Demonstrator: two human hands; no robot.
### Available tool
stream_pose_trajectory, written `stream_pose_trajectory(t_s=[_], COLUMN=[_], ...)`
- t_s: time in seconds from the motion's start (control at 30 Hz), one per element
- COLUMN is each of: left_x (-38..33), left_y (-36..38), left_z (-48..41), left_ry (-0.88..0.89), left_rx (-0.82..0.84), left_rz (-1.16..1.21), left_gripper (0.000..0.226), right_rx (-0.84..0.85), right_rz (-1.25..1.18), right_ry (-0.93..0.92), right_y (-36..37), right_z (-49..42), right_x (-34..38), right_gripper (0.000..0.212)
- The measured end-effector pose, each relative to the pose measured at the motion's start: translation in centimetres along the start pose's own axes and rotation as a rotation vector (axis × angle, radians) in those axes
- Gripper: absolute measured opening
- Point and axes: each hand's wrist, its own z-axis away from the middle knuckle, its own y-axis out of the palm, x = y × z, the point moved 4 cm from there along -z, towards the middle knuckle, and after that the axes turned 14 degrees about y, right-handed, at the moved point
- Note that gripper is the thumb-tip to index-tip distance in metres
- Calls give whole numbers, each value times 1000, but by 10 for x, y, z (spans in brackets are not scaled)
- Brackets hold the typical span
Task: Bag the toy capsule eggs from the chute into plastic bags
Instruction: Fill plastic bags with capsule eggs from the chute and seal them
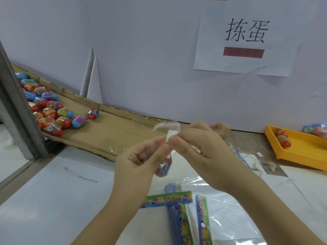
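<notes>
A clear plastic bag (165,127), flap uppermost, hangs above the white bench (53,200) with one red-and-blue egg (163,168) at its bottom. The left hand (139,160) and right hand (200,144) each have the grip closed, thumb and forefinger pinching the bag's mouth. Loose eggs (47,110) lie on the cardboard chute (113,126) at left. A yellow tray (304,152) sits at right, and a paper sign (246,38) is on the wall.
</notes>
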Motion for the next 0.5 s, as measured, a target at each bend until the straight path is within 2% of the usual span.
stream_pose_trajectory(t_s=[0.03,0.1,0.17,0.2,0.27,0.3,0.33,0.37,0.43,0.5], left_x=[1,1,1,1,0,0,1,2,4,9], left_y=[-2,-5,-6,-8,-10,-11,-11,-11,-9,-6], left_z=[-1,-2,-3,-4,-5,-5,-5,-5,-6,-5], left_ry=[-10,-30,-52,-59,-54,-49,-46,-50,-87,-167], left_rx=[-39,-80,-106,-116,-119,-108,-96,-81,2,136], left_rz=[7,38,69,73,52,40,32,39,75,63], left_gripper=[29,22,14,13,17,21,24,27,42,66], right_rx=[35,9,-73,-86,55,192,310,361,302,229], right_rz=[-15,-18,-193,-329,-533,-592,-637,-674,-780,-873], right_ry=[-10,-5,72,142,348,419,440,436,409,395], right_y=[4,8,7,6,12,17,22,25,25,24], right_z=[1,3,4,2,-2,-3,-3,-4,-6,-7], right_x=[0,2,1,-2,-13,-17,-19,-19,-17,-20], right_gripper=[55,51,44,58,88,87,75,53,16,3])
